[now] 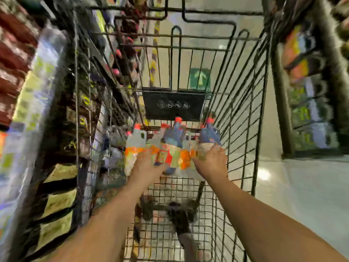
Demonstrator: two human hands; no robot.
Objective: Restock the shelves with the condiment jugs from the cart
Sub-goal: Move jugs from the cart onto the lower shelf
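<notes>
Wide shot down the aisle, and it's a blurry one. Stocked shelves (56, 129) fill the whole left side of the frame, with another rack (309, 91) on the upper right and pale shiny floor (302, 186) at the lower right. Dead centre is the wire cart (243, 103), its basket running from the bottom edge up to the top of the frame, with a black plaque (173, 104) on its far end. Both bare forearms come in from the bottom, reaching deep into the basket.

The condiment jugs (170, 148) are in the cart, red-capped and standing packed together at the far end, just below that plaque, with orange and green labels side by side.

Now the hands. The right hand (213, 161) is on the right-hand jug (209, 135), back of the hand towards us, fingers bent over its label band and gripping it. The left hand (149, 163) sits against the labels left of centre in the row, touching them. Whether those fingers are spread flat or curled round a jug, I cannot tell through the smear.

Small detail: a green arrow sign (200, 79) shows on the floor through the far bars.
</notes>
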